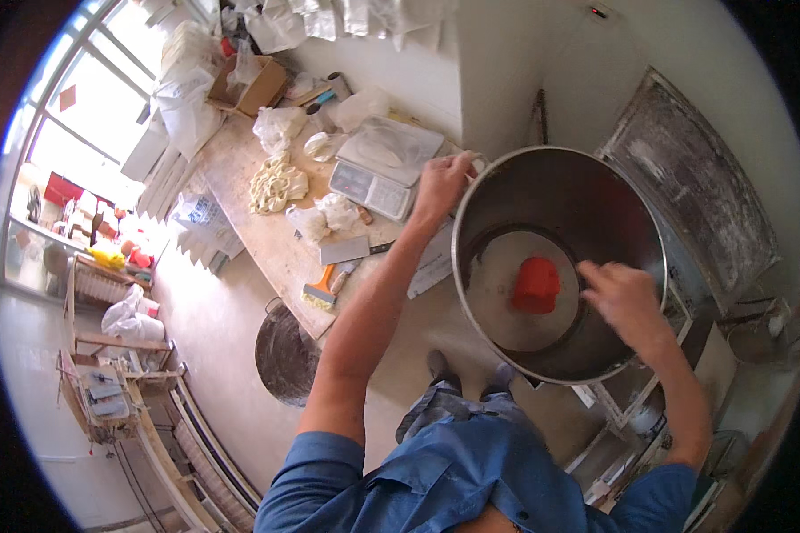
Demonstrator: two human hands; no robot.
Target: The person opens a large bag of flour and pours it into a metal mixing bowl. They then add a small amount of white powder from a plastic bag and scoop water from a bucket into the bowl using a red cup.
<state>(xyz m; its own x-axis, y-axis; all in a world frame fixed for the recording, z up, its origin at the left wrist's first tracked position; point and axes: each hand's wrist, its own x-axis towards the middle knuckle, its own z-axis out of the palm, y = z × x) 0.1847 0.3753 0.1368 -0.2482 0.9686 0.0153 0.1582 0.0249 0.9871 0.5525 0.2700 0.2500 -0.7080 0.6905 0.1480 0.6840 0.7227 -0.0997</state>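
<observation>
A tall, round metal pot (473, 306) stands at my front right, with a pale white layer (493, 324) at its bottom. My left hand (451, 178) is closed around the pot's handle at the far left of the rim. Over the pot's mouth is my right hand (618, 298), fingers curled; what they hold, if anything, cannot be made out. Just left of those fingertips, a red plastic scoop (536, 286) shows against the white layer. A narrow dark gap separates scoop and fingers in this view.
Left of the pot, a worktable (240, 178) bears a kitchen scale (373, 188), a dough heap (278, 185), a knife (345, 250) and an orange-handled scraper (322, 286). A dark round tub (284, 355) sits on the floor. A large worn board (698, 178) leans against the right wall.
</observation>
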